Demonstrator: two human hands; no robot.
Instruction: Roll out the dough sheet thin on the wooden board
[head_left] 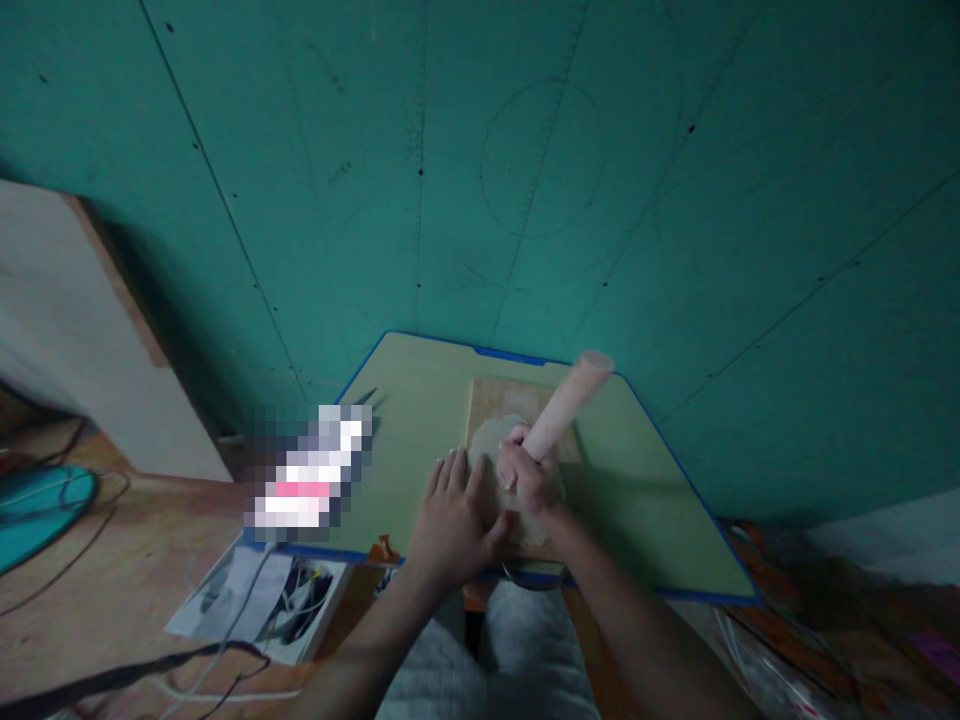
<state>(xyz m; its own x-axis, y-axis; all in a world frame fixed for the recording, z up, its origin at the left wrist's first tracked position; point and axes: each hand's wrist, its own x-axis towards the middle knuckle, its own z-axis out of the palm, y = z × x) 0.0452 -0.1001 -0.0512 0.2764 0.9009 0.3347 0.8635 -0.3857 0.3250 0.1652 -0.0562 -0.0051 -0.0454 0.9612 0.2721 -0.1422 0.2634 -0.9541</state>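
Observation:
My right hand is closed around a pale wooden rolling pin, whose far end points up and to the right. Below that fist lies a thin, flat, greyish sheet, either dough or clay; I cannot tell which. The sheet rests on a wooden board, and both hands hide part of it. My left hand lies palm down with fingers apart, over the left edge of the board and touching or close to the sheet.
Under the board is a yellow-green tabletop with a blue rim. A blurred-out object covers its left side, and an orange clip grips the front edge. A green wall rises behind. A white box with cables sits lower left.

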